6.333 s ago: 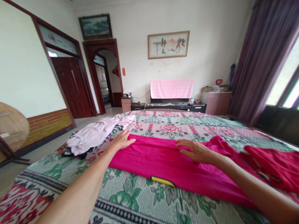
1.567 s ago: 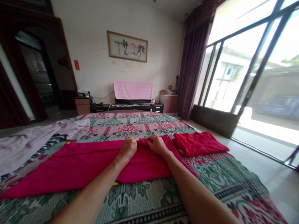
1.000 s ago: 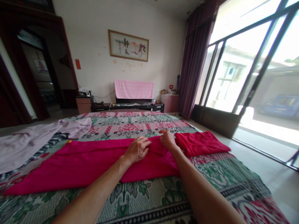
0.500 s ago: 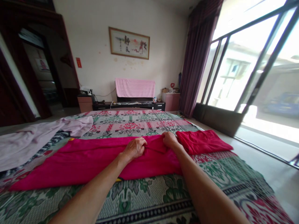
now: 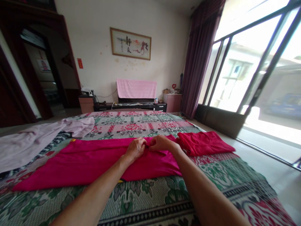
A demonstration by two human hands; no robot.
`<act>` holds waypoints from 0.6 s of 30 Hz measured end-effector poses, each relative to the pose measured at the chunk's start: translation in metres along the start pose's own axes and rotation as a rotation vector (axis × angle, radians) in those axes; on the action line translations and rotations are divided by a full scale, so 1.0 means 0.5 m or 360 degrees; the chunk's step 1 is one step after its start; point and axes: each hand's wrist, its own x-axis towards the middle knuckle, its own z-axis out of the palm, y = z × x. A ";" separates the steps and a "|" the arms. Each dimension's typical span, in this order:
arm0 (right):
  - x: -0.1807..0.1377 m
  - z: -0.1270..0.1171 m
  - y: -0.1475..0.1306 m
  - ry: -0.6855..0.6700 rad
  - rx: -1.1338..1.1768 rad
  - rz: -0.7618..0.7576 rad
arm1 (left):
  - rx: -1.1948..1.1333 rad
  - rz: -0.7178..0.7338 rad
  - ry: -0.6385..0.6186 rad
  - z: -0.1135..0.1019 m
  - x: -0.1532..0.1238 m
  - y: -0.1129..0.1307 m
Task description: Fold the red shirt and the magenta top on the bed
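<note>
A bright magenta garment (image 5: 77, 163) lies stretched lengthwise across the bed, narrowing to a point at the left; its exact kind cannot be told. On its upper half, my left hand (image 5: 136, 148) has curled fingers gripping the fabric. My right hand (image 5: 161, 143) is close beside it, thumb and fingers pinching the same cloth, which puckers between the two hands. Small yellow patches show at the garment's upper left corner and lower edge. Just beyond its right end sits a folded red garment (image 5: 207, 142).
A patterned bedspread (image 5: 131, 127) covers the bed. At the left lies a crumpled pale pink garment (image 5: 39, 138). Past the bed's far edge stands a low black cabinet (image 5: 105, 107) below a pink towel (image 5: 136, 88). Glass doors (image 5: 237, 72) are on the right.
My right hand has moved left along the magenta garment, from near its right end to beside my left hand. The left hand has stayed nearly in place.
</note>
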 end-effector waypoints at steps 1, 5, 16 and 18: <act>0.001 0.005 -0.004 0.0035 -0.0066 -0.0009 | -0.0008 0.0000 0.0010 0.000 0.000 0.000; 0.002 0.020 -0.024 0.0205 -0.0274 0.0029 | -0.0046 0.0003 0.0052 -0.002 0.000 0.004; 0.000 -0.002 -0.016 0.0113 -0.0287 0.0077 | 0.0025 0.0023 0.0057 0.003 -0.005 -0.001; -0.002 -0.008 -0.013 0.0073 -0.0235 0.0053 | 0.0025 0.0038 0.0059 0.006 -0.005 -0.004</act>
